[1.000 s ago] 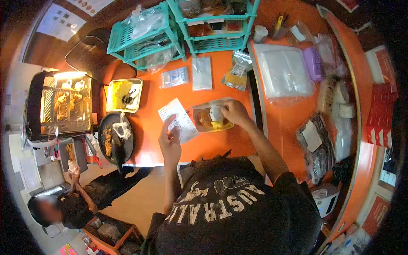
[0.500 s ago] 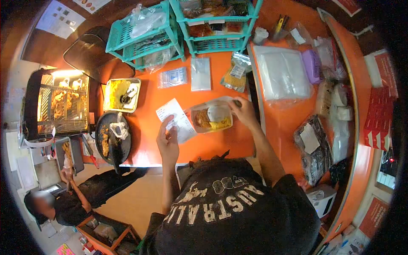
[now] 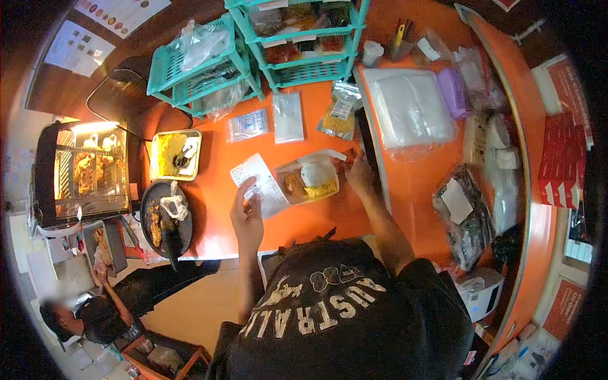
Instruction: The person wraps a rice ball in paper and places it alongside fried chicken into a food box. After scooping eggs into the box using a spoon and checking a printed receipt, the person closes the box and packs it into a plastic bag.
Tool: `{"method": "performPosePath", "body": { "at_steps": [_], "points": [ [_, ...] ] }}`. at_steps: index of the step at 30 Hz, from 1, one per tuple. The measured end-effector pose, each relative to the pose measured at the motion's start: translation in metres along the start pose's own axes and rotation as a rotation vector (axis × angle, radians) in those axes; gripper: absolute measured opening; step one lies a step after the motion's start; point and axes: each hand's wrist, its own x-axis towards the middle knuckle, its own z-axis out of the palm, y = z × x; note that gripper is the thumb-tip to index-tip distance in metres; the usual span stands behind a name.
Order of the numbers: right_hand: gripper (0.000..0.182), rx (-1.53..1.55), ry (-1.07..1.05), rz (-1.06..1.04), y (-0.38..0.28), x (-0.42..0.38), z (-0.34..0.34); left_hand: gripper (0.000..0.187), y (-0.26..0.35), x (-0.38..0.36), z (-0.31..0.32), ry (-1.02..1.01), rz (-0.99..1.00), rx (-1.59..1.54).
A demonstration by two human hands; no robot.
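Observation:
My left hand (image 3: 247, 215) holds a white printed slip (image 3: 261, 185) by its lower left part, just left of the food box. The open box (image 3: 308, 177) on the orange table holds something brown, a white mound and yellow food. At the box's upper right, my right hand (image 3: 360, 176) has its fingers closed on a small dark red packet (image 3: 350, 158).
Teal racks (image 3: 304, 73) stand at the back beside flat clear packets (image 3: 289, 118). Further left are a yellow food tray (image 3: 175, 156), a black pan (image 3: 168, 221) and a lit display case (image 3: 92, 166). A co-worker (image 3: 104, 313) is at the lower left. Plastic bags (image 3: 410, 107) lie right.
A dark red packet now shows at my right hand, which has moved slightly down and left. The view has shifted a little. My left hand still holds the slip.

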Motion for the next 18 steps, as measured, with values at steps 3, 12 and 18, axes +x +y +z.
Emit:
{"method": "performPosePath", "body": {
  "at_steps": [3,12,18],
  "points": [
    [0.044,-0.076,-0.003,-0.101,0.006,0.006,0.001,0.029,0.007,-0.002,0.0,0.029,-0.076,-0.072],
    [0.019,-0.089,-0.353,-0.239,-0.043,-0.03,-0.118,0.029,0.0,-0.001,-0.006,-0.011,-0.097,0.015],
    [0.016,-0.224,-0.255,-0.39,-0.085,-0.034,-0.065,0.031,0.004,0.003,0.013,0.044,-0.015,-0.162]
  ]
}}
